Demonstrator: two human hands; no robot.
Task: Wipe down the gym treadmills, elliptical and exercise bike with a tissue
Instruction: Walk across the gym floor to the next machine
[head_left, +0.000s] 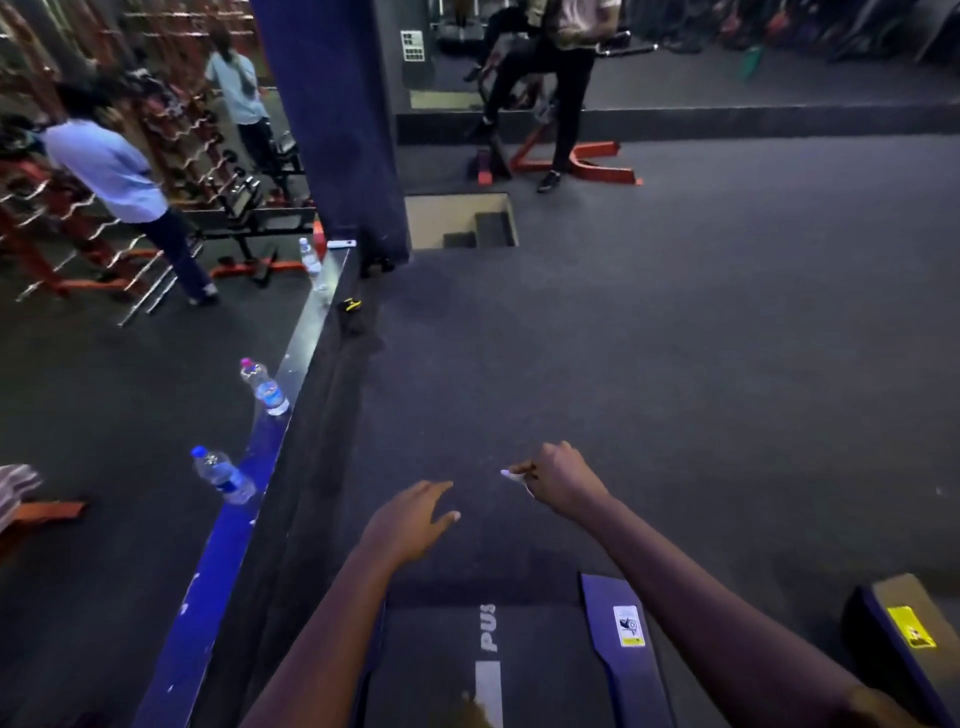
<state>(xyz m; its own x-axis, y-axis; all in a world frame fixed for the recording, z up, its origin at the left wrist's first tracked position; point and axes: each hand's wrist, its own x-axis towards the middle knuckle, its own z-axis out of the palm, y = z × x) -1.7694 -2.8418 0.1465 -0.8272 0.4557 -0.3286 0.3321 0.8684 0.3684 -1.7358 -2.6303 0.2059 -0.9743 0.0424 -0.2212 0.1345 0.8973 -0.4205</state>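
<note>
The right hand (563, 480) is pinching a small white tissue (511, 474) in curled fingers, just beyond the front of the treadmill (431, 649). The left hand (410, 519) is reaching out beside it, fingers loose, holding nothing. The tissue is probably light, soft and easily torn, so it is best bunched in the fingertips. Left of the treadmill, two water bottles (223, 475) are standing on a ledge, likely out of the way.

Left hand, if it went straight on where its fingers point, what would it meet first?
Probably nothing solid: the left hand points forward and slightly right over the bare floor. Its line runs close to the right hand pinching the tissue, so it may brush that; depth is unclear.
</note>
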